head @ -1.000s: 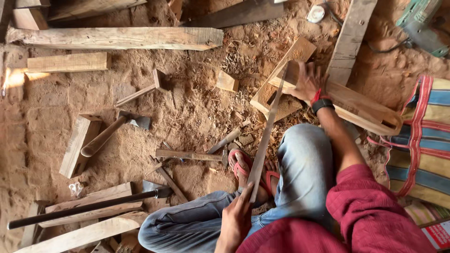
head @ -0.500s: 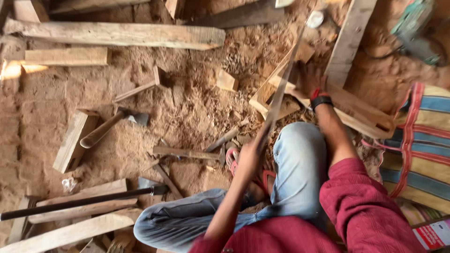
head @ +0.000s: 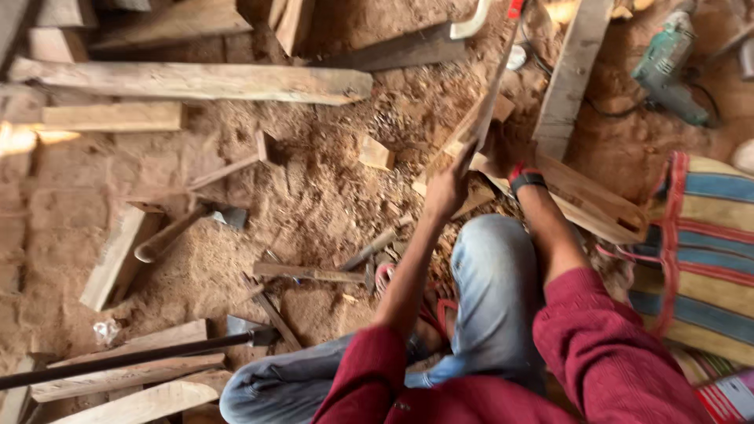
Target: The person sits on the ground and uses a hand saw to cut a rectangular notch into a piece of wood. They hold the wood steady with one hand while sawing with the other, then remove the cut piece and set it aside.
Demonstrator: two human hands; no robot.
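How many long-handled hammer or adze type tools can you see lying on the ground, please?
2: a wooden-handled hammer at centre left, and a dark long-handled tool at lower left across the planks. Others may hide among the scraps.

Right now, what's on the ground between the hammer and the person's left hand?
In the head view, between the hammer and the left hand lies mostly sawdust-strewn dirt, with one small wood block near the upper edge of that stretch.

sleeves (head: pixel 605 345) maroon | jeans (head: pixel 491 290) pale blue | cloth (head: pixel 691 235) striped blue-red-tan | power tool (head: pixel 664 63) green, perhaps
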